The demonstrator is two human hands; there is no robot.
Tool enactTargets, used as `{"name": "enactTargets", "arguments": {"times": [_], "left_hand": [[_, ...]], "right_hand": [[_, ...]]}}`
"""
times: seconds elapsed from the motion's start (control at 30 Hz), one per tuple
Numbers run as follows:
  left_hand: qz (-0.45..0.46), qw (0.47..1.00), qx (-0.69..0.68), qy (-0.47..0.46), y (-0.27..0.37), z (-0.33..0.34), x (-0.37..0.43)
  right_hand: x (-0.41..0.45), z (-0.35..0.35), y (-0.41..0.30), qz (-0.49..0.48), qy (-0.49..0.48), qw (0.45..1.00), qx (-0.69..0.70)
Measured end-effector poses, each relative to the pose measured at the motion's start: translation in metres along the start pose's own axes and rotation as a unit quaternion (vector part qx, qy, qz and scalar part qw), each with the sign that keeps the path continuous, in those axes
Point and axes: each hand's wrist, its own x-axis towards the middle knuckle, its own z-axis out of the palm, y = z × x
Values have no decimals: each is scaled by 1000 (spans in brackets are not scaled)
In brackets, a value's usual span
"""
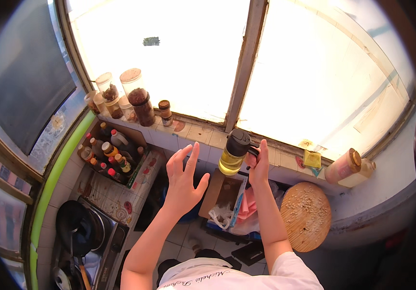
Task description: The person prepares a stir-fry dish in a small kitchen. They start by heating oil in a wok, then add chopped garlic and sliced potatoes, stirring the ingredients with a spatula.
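My right hand (258, 163) is closed around the black handle of a clear jug of yellow oil (232, 159) with a black lid, held tilted in front of the window ledge. To its left, my left hand (184, 177) is raised with its fingers apart and nothing in it. Behind that hand are the tiled ledge and the dark gap beside the counter. A cardboard box of capped bottles (115, 152) stands on the counter at the left, apart from both hands.
Jars (144, 108) line the left ledge. A black wok (75, 226) rests on the gas stove (112, 250). A round wooden board (305, 217) with small pale pieces lies at the right, beside an open carton (211, 192) and plastic bags. Two containers (345, 166) stand on the right ledge.
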Motion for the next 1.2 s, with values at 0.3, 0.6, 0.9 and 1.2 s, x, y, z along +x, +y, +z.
{"name": "enactTargets", "arguments": {"times": [0.3, 0.6, 0.9, 1.2], "left_hand": [[-149, 988, 11, -27, -34, -2, -42], [-228, 973, 21, -5, -46, -17, -65], [-254, 967, -2, -13, -42, -14, -78], [-275, 960, 45, 7, -39, -39, -105]], "right_hand": [[86, -40, 17, -37, 137, 990, -23], [112, -40, 36, -28, 156, 987, -37], [118, -50, 42, -20, 134, 988, -80], [129, -60, 53, -163, 208, 946, -186]]}}
